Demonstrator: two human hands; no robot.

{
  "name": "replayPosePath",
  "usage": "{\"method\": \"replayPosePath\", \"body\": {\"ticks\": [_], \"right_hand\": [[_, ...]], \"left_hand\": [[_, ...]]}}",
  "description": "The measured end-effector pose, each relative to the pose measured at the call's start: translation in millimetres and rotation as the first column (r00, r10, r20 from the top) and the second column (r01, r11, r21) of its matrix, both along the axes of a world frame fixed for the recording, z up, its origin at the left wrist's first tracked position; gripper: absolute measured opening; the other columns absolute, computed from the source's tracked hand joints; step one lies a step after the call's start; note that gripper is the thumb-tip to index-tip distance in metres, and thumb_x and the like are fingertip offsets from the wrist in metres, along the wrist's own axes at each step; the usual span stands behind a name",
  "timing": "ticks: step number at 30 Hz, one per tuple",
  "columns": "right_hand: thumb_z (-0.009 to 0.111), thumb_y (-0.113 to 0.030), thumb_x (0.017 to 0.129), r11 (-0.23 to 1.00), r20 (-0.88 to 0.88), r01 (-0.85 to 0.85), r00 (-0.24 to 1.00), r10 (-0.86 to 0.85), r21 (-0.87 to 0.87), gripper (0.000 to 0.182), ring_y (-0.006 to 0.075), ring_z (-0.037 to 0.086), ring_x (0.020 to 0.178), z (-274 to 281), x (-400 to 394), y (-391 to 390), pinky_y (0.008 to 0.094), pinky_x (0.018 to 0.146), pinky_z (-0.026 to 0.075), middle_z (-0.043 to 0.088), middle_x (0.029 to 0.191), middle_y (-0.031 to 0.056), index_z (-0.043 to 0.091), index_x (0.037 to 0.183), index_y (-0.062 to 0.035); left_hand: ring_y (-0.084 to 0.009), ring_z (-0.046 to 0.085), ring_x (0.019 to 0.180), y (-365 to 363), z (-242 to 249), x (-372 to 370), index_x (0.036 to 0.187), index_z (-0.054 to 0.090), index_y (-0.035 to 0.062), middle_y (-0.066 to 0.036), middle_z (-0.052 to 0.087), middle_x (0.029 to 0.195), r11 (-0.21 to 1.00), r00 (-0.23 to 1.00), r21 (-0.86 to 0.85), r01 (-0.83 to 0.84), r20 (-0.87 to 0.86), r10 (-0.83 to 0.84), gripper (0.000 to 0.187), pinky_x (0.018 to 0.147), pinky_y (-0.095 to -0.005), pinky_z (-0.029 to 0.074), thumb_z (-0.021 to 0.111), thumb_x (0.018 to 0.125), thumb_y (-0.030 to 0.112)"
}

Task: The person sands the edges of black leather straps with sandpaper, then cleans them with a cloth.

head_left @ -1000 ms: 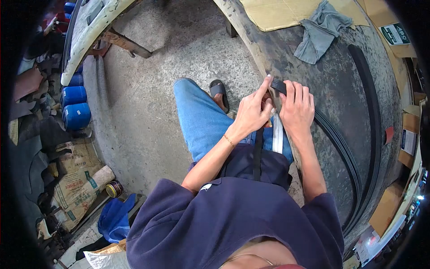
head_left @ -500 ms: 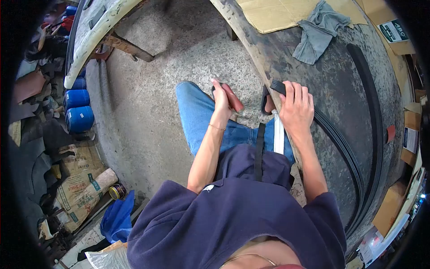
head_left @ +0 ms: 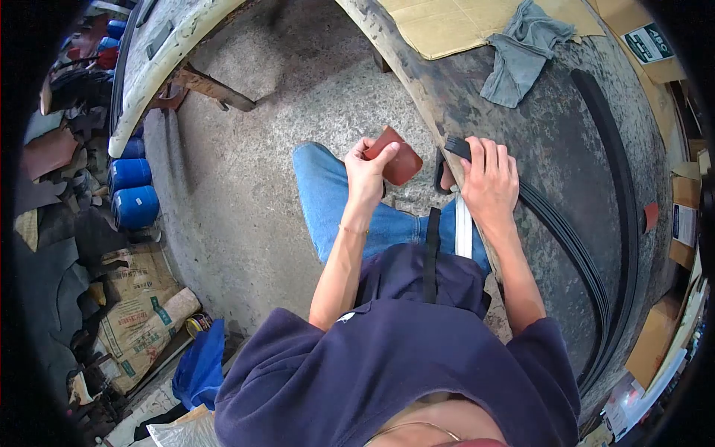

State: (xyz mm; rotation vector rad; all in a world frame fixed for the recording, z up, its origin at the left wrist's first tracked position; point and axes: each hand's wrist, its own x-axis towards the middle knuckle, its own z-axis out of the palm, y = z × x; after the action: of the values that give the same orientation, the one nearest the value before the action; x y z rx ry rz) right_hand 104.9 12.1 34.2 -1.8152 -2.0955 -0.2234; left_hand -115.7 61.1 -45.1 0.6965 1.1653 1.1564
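My left hand (head_left: 365, 171) is closed on a flat reddish-brown leather piece (head_left: 402, 160), thumb across its face, held over the floor near my knee. At the table edge, my right hand (head_left: 490, 179) grips a stack of thin black strips (head_left: 566, 238). Their ends (head_left: 457, 147) poke out past my fingers toward the edge, and the rest curves back along the tabletop. A separate wide black strip bundle (head_left: 618, 164) lies to the right of them.
The worn dark table (head_left: 544, 134) holds a grey cloth (head_left: 525, 56), cardboard (head_left: 447, 26) and a small red-brown scrap (head_left: 651, 217). Cardboard boxes (head_left: 655, 339) line its right side. Blue rolls (head_left: 135, 207) and leather scraps (head_left: 45, 276) crowd the left. A white strip (head_left: 463, 227) hangs at the edge.
My left hand has turned and raised the reddish-brown leather piece, so its broad face now shows and it sits nearer the table edge. My right hand keeps its hold on the strips.
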Motion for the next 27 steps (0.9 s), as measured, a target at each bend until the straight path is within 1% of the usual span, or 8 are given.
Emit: {"method": "replayPosePath", "body": {"ticks": [2, 7, 10, 14, 16, 18, 20, 27], "right_hand": [[0.07, -0.021, 0.088, 1.0, 0.004, 0.001, 1.0, -0.001, 0.0, 0.04, 0.0256, 0.059, 0.102, 1, 0, -1, 0.04, 0.087, 0.049, 0.06, 0.112, 0.0063, 0.056, 0.124, -0.0091], [0.068, -0.019, 0.088, 1.0, 0.023, -0.006, 1.0, 0.006, -0.007, 0.04, 0.0257, 0.059, 0.103, -1, 2, -2, 0.04, 0.087, 0.049, 0.06, 0.113, 0.0069, 0.057, 0.125, -0.0085], [0.065, -0.015, 0.086, 1.0, -0.006, 0.006, 1.0, -0.006, 0.01, 0.041, 0.0257, 0.059, 0.103, 0, 1, 1, 0.0397, 0.087, 0.049, 0.06, 0.113, 0.0073, 0.057, 0.125, -0.0078], [0.065, -0.015, 0.088, 1.0, 0.001, -0.029, 1.0, 0.029, 0.011, 0.039, 0.0255, 0.059, 0.103, 2, -1, -4, 0.0388, 0.087, 0.049, 0.061, 0.112, 0.0066, 0.058, 0.125, -0.0069], [0.063, -0.013, 0.088, 1.0, -0.009, 0.004, 1.0, -0.004, 0.026, 0.037, 0.0255, 0.059, 0.102, 1, -2, 0, 0.0386, 0.087, 0.049, 0.061, 0.11, 0.0065, 0.059, 0.124, -0.0065], [0.06, -0.01, 0.087, 1.0, -0.006, 0.007, 1.0, -0.007, 0.011, 0.037, 0.0254, 0.059, 0.101, 1, -1, -4, 0.0385, 0.087, 0.049, 0.061, 0.11, 0.0066, 0.058, 0.123, -0.0063], [0.061, -0.011, 0.087, 1.0, -0.011, -0.008, 1.0, 0.008, 0.027, 0.036, 0.0252, 0.059, 0.101, -1, 0, 0, 0.0385, 0.087, 0.049, 0.061, 0.11, 0.0065, 0.059, 0.123, -0.0066], [0.063, -0.01, 0.085, 1.0, -0.009, -0.013, 1.0, 0.013, 0.014, 0.039, 0.0254, 0.06, 0.101, -1, -2, -7, 0.0384, 0.087, 0.049, 0.061, 0.111, 0.0071, 0.059, 0.123, -0.0053]], "left_hand": [[-0.0162, 0.073, 0.091, -10, 37, 21, 0.12, 0.068, 0.0016, -0.011, 0.075, 0.103, 0.961, 0.938, 0.27, 0.053, -0.344, 0.045, 0.026, 0.076, -0.0272, 0.059, 0.07, 0.094, 0.0], [-0.0335, 0.072, 0.11, -28, 58, 64, 0.12, 0.07, -0.0014, -0.021, 0.072, 0.118, 0.643, 0.764, 0.652, 0.402, -0.626, 0.158, 0.044, 0.095, -0.0358, 0.057, 0.054, 0.083, -0.02], [-0.0336, 0.07, 0.113, -27, 61, 62, 0.12, 0.07, -0.002, -0.021, 0.072, 0.119, 0.772, 0.718, 0.503, 0.389, -0.691, 0.088, 0.045, 0.098, -0.039, 0.056, 0.053, 0.083, -0.021], [-0.0368, 0.07, 0.111, -29, 60, 72, 0.116, 0.071, -0.0022, -0.021, 0.072, 0.116, 0.614, 0.745, 0.682, 0.396, -0.63, 0.219, 0.047, 0.096, -0.0409, 0.057, 0.055, 0.076, -0.022], [-0.0362, 0.07, 0.112, -20, 56, 65, 0.114, 0.071, -0.0021, -0.02, 0.072, 0.116, 0.785, 0.667, 0.476, 0.395, -0.737, 0.111, 0.046, 0.097, -0.0407, 0.056, 0.055, 0.076, -0.021], [-0.0353, 0.07, 0.113, -26, 60, 64, 0.114, 0.072, -0.0015, -0.019, 0.072, 0.116, 0.781, 0.663, 0.485, 0.393, -0.738, 0.125, 0.046, 0.097, -0.0405, 0.056, 0.055, 0.075, -0.021], [-0.0343, 0.069, 0.114, -27, 74, 68, 0.114, 0.071, -0.001, -0.02, 0.072, 0.116, 0.625, 0.728, 0.7, 0.346, -0.621, 0.292, 0.047, 0.096, -0.0399, 0.056, 0.055, 0.075, -0.021], [-0.0341, 0.072, 0.108, -27, 74, 61, 0.112, 0.072, 0.0001, -0.019, 0.073, 0.112, 0.73, 0.692, 0.556, 0.398, -0.704, 0.159, 0.046, 0.092, -0.0394, 0.057, 0.053, 0.076, -0.021]]}}
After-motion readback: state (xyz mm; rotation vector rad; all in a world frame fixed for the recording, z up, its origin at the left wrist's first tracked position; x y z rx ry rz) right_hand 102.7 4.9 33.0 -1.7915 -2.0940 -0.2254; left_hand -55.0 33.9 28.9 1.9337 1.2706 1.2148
